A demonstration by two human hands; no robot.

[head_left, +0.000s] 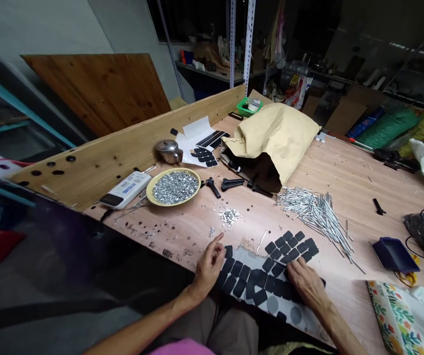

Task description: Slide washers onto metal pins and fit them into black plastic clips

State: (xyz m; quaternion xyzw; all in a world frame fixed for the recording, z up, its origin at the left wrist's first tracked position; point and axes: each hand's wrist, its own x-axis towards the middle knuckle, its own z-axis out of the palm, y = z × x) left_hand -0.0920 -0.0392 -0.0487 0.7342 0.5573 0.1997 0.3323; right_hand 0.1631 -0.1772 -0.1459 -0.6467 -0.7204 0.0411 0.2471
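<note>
A grey backing sheet (251, 261) covered with several black adhesive pads (273, 268) lies at the near edge of the wooden table (345, 187). My left hand (209, 266) rests on the sheet's left end, its index finger stretched toward a small pile of silver nuts (229, 216). On the sheet's right part lies my right hand (306, 282), fingertips pressed on the pads. Whether either hand pinches a pad is hidden by the fingers.
A yellow bowl of silver nuts (175, 187) stands at the back left beside a white device (126, 190) and a metal lid (168, 150). Metal rods (317, 212) are heaped to the right. A brown paper bag (274, 138) spills black parts. A dark blue tray (395, 254) sits far right.
</note>
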